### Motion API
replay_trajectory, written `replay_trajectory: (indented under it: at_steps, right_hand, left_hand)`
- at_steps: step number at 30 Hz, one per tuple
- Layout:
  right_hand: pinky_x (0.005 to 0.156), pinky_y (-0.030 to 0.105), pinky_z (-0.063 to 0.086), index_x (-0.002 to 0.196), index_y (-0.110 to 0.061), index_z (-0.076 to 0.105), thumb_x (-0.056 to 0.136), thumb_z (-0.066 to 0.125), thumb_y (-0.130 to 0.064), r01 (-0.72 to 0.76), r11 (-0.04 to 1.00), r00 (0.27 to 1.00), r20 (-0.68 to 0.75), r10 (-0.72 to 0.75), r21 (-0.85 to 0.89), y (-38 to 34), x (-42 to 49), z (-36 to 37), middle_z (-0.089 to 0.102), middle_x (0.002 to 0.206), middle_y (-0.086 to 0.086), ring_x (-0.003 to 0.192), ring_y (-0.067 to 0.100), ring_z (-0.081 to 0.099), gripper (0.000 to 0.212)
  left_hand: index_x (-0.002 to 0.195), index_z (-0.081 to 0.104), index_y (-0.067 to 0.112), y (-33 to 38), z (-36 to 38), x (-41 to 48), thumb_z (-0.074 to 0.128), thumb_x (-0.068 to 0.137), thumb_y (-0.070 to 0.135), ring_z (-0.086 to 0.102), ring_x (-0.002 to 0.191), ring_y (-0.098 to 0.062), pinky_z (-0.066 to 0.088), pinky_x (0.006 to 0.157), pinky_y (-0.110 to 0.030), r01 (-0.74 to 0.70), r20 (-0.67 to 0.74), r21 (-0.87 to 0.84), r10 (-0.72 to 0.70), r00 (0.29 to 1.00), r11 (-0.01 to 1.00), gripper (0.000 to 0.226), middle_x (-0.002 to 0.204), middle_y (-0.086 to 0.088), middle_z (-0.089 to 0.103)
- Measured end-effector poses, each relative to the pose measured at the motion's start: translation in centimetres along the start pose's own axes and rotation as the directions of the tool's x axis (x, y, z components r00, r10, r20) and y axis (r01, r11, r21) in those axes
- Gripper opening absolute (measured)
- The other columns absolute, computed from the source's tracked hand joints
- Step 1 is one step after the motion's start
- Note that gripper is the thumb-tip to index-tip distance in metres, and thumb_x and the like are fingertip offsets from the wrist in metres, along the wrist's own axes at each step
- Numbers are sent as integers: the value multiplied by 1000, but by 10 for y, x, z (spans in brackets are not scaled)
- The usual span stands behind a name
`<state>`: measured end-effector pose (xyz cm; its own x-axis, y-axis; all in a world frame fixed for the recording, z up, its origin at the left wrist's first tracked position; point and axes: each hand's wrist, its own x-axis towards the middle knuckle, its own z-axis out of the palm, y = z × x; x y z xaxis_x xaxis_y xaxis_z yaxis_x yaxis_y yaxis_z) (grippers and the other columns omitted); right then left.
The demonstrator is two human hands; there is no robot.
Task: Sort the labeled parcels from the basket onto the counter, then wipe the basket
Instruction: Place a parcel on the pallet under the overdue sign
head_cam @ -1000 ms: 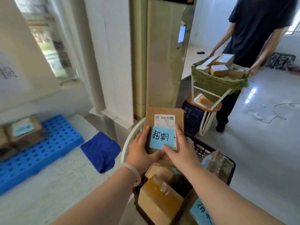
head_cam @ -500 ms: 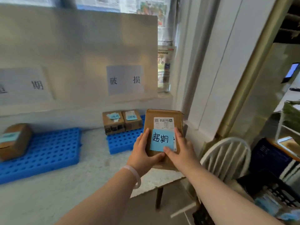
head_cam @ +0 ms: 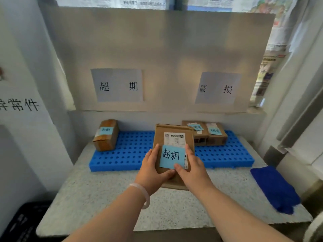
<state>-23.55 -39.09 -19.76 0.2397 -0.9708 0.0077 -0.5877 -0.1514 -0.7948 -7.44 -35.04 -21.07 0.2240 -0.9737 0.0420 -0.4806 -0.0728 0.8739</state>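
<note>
I hold a flat brown cardboard parcel (head_cam: 173, 137) with a white shipping label and a blue sticky note reading 超期, raised above the speckled counter (head_cam: 104, 193). My left hand (head_cam: 152, 168) grips its left edge and my right hand (head_cam: 192, 168) grips its right edge, thumbs on the front face. On the blue perforated mats (head_cam: 132, 151) stand a taped parcel with a 超期 note (head_cam: 105, 135) at the left and two parcels with blue notes (head_cam: 208, 135) at the right. The basket is mostly out of view.
On the back board hang two paper signs, 超期 (head_cam: 117, 85) at the left and 破损 (head_cam: 217, 88) at the right. A blue cloth (head_cam: 274, 189) lies on the counter's right end. A black crate corner (head_cam: 22, 222) shows at the lower left, a white chair rim (head_cam: 316, 229) at the lower right.
My view has swung left from the basket and the other person to face the counter squarely. Both hands keep the same hold on the parcel, which is now over the counter between the two mats.
</note>
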Motion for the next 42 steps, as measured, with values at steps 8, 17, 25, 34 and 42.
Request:
replay_trajectory:
  at_steps: [8,17,25,34,42]
  right_hand:
    - [107,41,41,152,-50,4,93,59,-48,40,999,990,139,-36,-29,-33,44,76,30,146,0,131,16,36,81]
    - [101,35,43,153,-47,7,93,60,-46,71,997,968,242,-72,14,-44,124,128,34,141,0,119,11,37,80]
    - [102,40,45,153,-48,9,91,61,-48,52,999,950,309,-46,-11,-51,198,155,37,137,-4,120,12,40,81]
    - [100,36,45,153,-47,11,91,63,-45,-56,998,957,285,55,-4,-60,263,210,39,140,-4,120,12,43,81]
    - [102,34,41,153,-46,12,92,64,-40,-164,987,948,276,156,3,-59,307,261,40,140,-3,118,9,40,81]
  left_hand:
    - [155,7,44,-55,-61,15,80,78,42,20,147,-12,29,120,-42,128,-83,-8,-128,988,992,106,160,10,17]
    - [154,7,45,-94,-94,78,80,78,42,26,143,-11,32,119,-40,243,-134,8,-240,961,970,106,158,10,18]
    - [155,7,45,-118,-107,140,80,79,41,31,133,-6,31,116,-29,325,-146,-35,-326,934,945,106,154,10,21]
    - [156,10,41,-162,-140,210,78,82,42,30,121,-5,33,108,-23,367,-75,-33,-369,927,930,101,150,4,19]
    - [156,13,41,-211,-154,258,74,84,45,22,145,-17,30,120,-38,384,-24,32,-384,923,923,95,159,4,15]
